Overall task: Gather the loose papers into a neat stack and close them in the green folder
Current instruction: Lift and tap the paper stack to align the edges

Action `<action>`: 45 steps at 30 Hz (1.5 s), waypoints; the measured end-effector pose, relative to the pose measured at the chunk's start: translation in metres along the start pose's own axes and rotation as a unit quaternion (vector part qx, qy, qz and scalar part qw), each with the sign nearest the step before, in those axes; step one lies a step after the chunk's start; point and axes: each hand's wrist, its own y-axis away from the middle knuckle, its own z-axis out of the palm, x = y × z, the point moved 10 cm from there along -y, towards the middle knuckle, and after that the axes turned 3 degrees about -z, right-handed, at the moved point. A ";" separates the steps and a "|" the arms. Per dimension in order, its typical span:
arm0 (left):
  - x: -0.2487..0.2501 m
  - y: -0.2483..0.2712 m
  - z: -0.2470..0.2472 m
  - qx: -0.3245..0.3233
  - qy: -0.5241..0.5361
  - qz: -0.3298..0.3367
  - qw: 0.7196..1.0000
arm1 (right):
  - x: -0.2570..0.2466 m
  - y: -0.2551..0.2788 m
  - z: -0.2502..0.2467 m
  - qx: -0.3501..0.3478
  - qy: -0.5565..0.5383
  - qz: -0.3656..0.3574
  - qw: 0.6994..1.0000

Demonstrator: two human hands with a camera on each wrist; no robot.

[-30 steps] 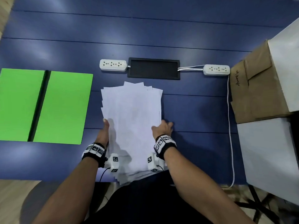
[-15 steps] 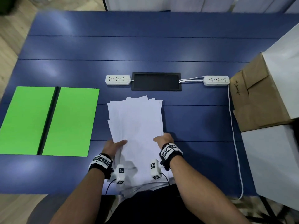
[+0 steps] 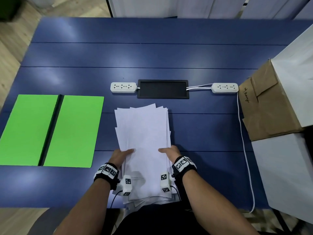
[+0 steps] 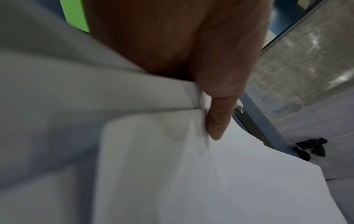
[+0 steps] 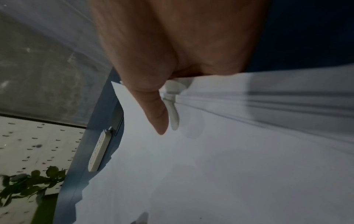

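Observation:
A rough stack of white papers (image 3: pixel 144 133) lies in the middle of the blue table (image 3: pixel 152 55), its sheets fanned out of line at the far and near ends. My left hand (image 3: pixel 122 155) grips the stack's left edge, thumb on top (image 4: pixel 218 121), fingers hidden beneath. My right hand (image 3: pixel 169 150) grips the right edge the same way, thumb (image 5: pixel 159 119) lying on the top sheet. The green folder (image 3: pixel 50 131) lies open and flat at the left, a dark spine down its middle, apart from the papers.
Two white power strips (image 3: pixel 123 87) (image 3: pixel 225 88) flank a black cable hatch (image 3: pixel 163 89) beyond the papers. A white cord (image 3: pixel 243 146) runs down the right side. A brown cardboard box (image 3: pixel 269 106) and white boxes (image 3: pixel 284 175) stand at the right edge.
Both hands slid toward me along the stack's side edges, and their thumbs came over onto the top sheet. The sheets drew closer together. The head view tilted up.

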 end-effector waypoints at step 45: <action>0.195 0.102 0.028 -0.021 0.131 0.361 0.923 | -0.171 0.083 -0.107 0.031 -0.149 -0.290 0.945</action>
